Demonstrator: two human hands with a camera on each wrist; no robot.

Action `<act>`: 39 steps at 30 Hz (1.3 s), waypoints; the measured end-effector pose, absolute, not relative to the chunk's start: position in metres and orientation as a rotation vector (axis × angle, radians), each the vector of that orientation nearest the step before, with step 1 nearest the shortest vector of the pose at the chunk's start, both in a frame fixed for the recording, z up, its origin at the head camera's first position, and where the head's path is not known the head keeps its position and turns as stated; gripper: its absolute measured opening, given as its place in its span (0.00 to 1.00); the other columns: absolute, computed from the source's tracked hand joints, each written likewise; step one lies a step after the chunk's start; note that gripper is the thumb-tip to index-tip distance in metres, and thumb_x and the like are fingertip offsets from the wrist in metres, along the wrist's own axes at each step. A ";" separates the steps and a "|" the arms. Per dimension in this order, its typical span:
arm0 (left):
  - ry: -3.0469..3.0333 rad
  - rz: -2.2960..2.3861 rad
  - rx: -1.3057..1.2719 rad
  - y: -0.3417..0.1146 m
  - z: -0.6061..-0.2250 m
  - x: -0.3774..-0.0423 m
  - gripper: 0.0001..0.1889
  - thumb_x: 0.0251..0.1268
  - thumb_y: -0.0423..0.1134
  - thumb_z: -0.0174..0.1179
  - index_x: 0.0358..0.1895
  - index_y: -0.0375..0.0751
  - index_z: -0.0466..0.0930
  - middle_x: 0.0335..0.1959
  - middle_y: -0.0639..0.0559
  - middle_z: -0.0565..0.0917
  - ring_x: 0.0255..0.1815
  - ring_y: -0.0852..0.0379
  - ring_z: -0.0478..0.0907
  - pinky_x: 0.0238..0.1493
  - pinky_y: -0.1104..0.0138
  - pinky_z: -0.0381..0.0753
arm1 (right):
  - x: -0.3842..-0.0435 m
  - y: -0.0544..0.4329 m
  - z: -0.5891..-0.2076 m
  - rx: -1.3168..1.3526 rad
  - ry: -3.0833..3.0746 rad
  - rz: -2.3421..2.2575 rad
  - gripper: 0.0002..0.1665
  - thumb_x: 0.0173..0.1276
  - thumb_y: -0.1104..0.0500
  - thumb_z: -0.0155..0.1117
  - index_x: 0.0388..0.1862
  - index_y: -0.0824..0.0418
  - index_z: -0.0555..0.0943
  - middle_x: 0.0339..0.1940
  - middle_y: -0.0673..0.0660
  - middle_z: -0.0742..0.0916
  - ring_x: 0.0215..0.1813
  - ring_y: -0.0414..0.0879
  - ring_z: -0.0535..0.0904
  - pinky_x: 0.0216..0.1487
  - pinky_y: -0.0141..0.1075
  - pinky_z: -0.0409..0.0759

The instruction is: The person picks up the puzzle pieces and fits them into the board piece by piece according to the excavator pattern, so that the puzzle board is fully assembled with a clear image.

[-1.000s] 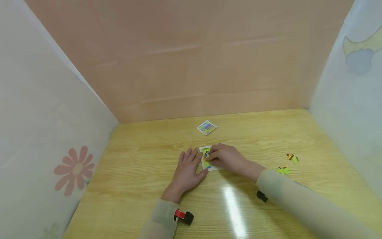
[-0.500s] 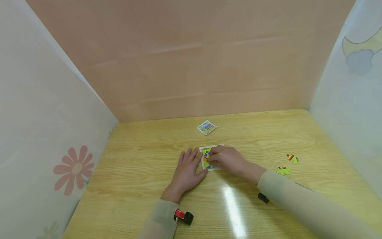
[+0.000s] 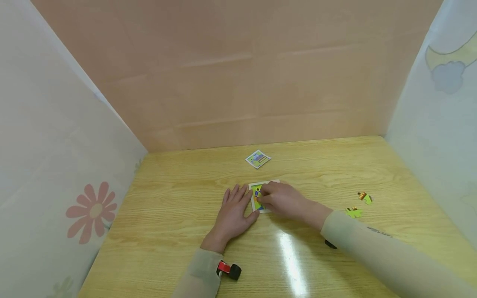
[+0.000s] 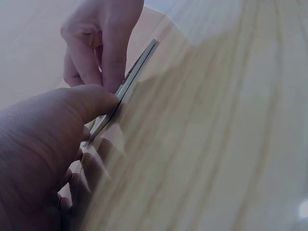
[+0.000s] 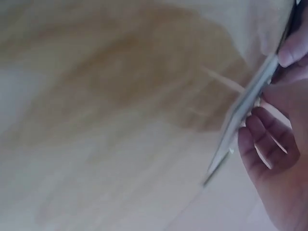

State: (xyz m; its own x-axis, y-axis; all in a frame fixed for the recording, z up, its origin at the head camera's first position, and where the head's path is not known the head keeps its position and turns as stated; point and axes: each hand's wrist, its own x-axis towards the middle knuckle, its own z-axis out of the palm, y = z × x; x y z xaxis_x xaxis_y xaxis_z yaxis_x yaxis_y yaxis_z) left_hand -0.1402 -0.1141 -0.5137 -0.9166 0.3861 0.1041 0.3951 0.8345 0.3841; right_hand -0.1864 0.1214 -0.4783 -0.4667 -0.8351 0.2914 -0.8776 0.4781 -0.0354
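A small jigsaw board [image 3: 265, 182] with a pale border lies on the wooden table in the head view. My left hand [image 3: 234, 211] lies flat beside it, fingers spread, its thumb and index finger against the board's left side. From the right, my right hand [image 3: 285, 200] reaches over the board and pinches a puzzle piece down in it; the fingers hide most of that piece. Left of these fingertips, a green and blue part of the picture [image 3: 257, 192] shows. In the left wrist view, the left thumb [image 4: 98, 102] touches the board's edge.
Behind the board lies a square picture card [image 3: 258, 159]. Two loose puzzle pieces, one upper [image 3: 365, 198] and one lower [image 3: 353, 212], lie to the right, near the right sleeve. Cloth walls enclose the table at the back and both sides.
My right hand shifts very slightly over the board, uncovering its upper right corner. The left hand, the board, the card and the loose pieces stay where they were.
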 end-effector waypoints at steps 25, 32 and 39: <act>-2.990 -0.634 -0.657 -0.115 -0.512 -0.140 0.37 0.81 0.57 0.61 0.84 0.42 0.71 0.88 0.43 0.63 0.91 0.37 0.50 0.89 0.41 0.42 | -0.182 0.119 -0.471 1.224 -2.787 0.571 0.16 0.67 0.51 0.85 0.52 0.52 0.97 0.51 0.51 0.88 0.46 0.46 0.82 0.42 0.38 0.85; -2.985 -0.651 -0.668 -0.115 -0.512 -0.140 0.37 0.81 0.57 0.61 0.84 0.41 0.71 0.88 0.44 0.65 0.91 0.36 0.50 0.89 0.39 0.42 | -0.182 0.118 -0.475 1.174 -2.798 0.601 0.17 0.65 0.50 0.86 0.51 0.51 0.97 0.51 0.50 0.88 0.45 0.44 0.81 0.42 0.37 0.83; -2.989 -0.646 -0.670 -0.114 -0.512 -0.139 0.37 0.81 0.57 0.61 0.84 0.41 0.72 0.87 0.44 0.66 0.90 0.37 0.51 0.89 0.39 0.43 | -0.184 0.121 -0.479 1.175 -2.803 0.686 0.17 0.66 0.51 0.86 0.52 0.51 0.97 0.51 0.49 0.88 0.45 0.43 0.79 0.42 0.37 0.81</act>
